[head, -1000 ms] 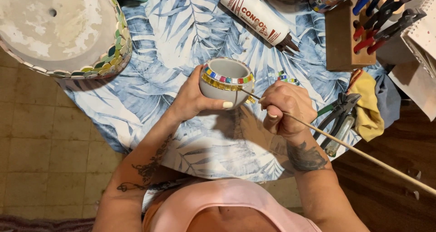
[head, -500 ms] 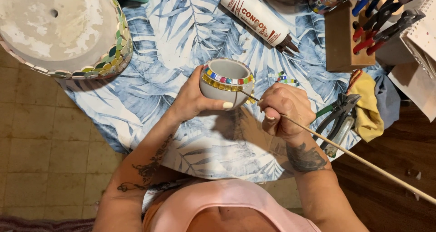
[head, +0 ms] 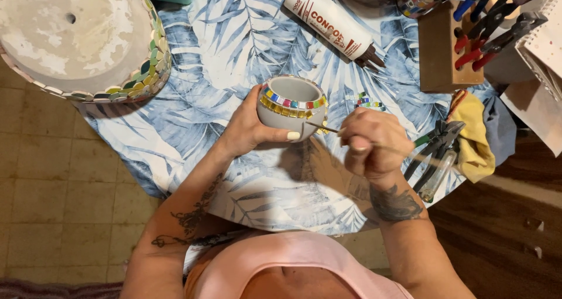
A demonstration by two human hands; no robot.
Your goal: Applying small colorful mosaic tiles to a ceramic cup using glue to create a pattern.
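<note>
A round table (head: 234, 53) covered with a blue-and-white leaf-print cloth stands over a tiled floor, seen from above. The left hand (head: 252, 126) is wrapped around a small grey bowl (head: 291, 107) with a band of coloured mosaic tiles below its rim; the fingers curl behind the bowl's far side and the thumb presses across its lower front, so the bowl sits held off the cloth, tilted with its opening upward. Just beside that thumb, the right hand (head: 374, 144) is closed in a loose fist around a thin wooden stick (head: 323, 127), pinched between thumb and fingers, whose tip meets the bowl's side near the tile band. A few loose coloured tiles (head: 366, 100) lie on the cloth just beyond the right knuckles. Outward of the right fingers rest pliers with green handles (head: 436, 144) and a yellow cloth (head: 471, 138). Farther beyond the fingertips lies a white glue tube (head: 331, 21) with a dark nozzle, and a wooden block holding red- and blue-handled tools (head: 462, 47). Well apart from the left fingers, a large upturned pot with a mosaic edge (head: 82, 38) sits at the table's rim.
</note>
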